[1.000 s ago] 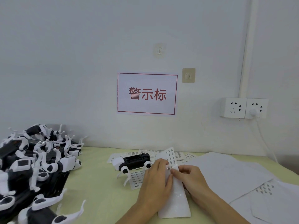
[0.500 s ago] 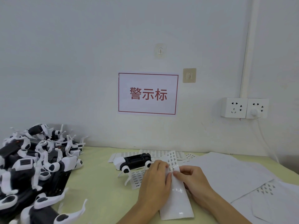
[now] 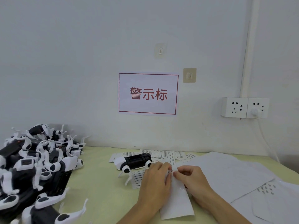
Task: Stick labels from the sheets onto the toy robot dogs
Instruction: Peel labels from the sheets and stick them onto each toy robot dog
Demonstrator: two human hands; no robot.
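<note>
Both hands are still working the white paper label sheet [image 3: 175, 196]: left hand [image 3: 155, 180] grasping its edge, right hand's [image 3: 192, 178] fingers pinching a label loose; black-and-white toy robot dog [image 3: 134, 161] waits unlabelled.

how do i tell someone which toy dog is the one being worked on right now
Find the red-bordered wall sign and look straight down to the pale green table. One toy robot dog lies alone there on label sheets, just beyond the left hand. The other dogs sit heaped in a pile at the table's left edge.
</note>
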